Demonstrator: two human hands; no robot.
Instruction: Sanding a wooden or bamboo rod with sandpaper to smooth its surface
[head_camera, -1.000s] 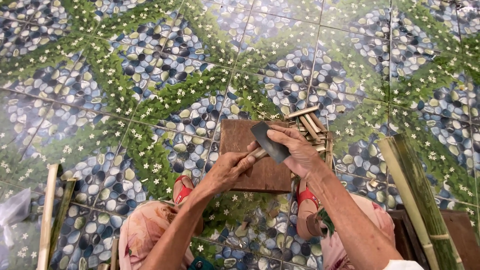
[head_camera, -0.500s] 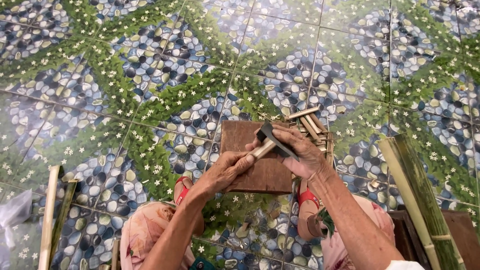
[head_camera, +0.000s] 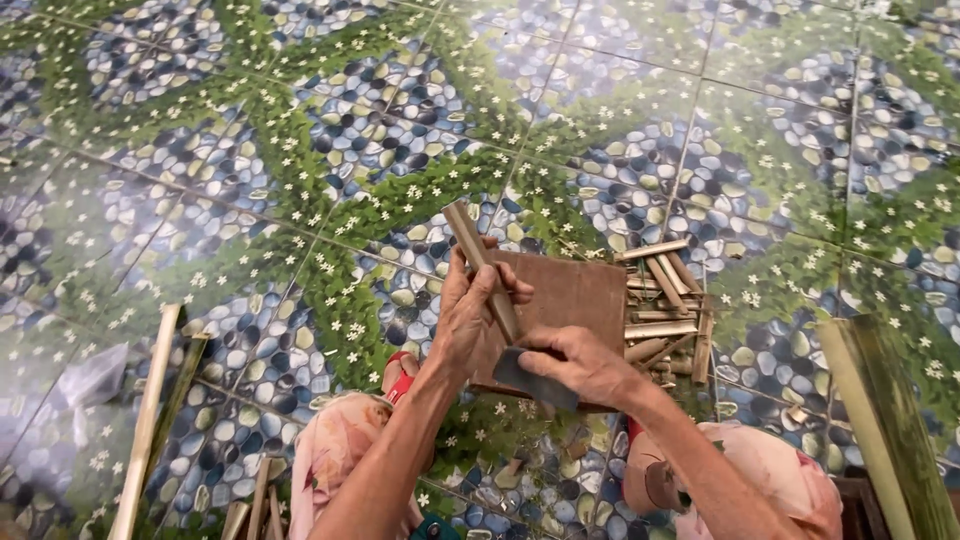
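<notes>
My left hand (head_camera: 470, 318) grips a short bamboo stick (head_camera: 478, 260) that points up and away from me, over a brown wooden block (head_camera: 572, 298) on the tiled floor. My right hand (head_camera: 580, 362) holds a dark flat knife blade (head_camera: 528, 378) low against the near end of the stick. A pile of cut bamboo pieces (head_camera: 662, 308) lies just right of the block.
Long bamboo poles lie at the left (head_camera: 150, 410) and a thick green one at the right (head_camera: 885, 420). My knees in pink cloth (head_camera: 335, 465) and a red sandal strap (head_camera: 400, 380) are below. A clear plastic bag (head_camera: 85, 380) sits far left.
The left hand has turned the bamboo stick upright and raised it. The right hand with the blade has dropped from the top of the stick to its near end. The camera shifted left.
</notes>
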